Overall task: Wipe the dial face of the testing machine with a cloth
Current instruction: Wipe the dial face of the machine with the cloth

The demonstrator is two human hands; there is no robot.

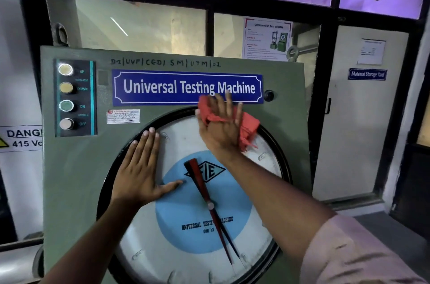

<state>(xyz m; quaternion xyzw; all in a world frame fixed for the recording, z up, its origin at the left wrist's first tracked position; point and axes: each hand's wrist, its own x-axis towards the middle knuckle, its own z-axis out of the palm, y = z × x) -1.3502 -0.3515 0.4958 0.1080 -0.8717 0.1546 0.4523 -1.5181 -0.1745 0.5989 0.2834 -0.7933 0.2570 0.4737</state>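
Right hand (220, 128) pressing cloth (247, 124) on dial face (186, 237)

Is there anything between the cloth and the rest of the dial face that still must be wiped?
Yes. The left hand lies flat on the dial face at its upper left. The right hand presses the red cloth at the top edge.

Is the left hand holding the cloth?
No, the red cloth is under the right hand; the left hand lies flat and empty on the dial face.

Dial face (186, 232): lower rim cut by frame edge below its pointer; scale numerals too small for me to read. Danger sign (21, 138), left: text cropped.
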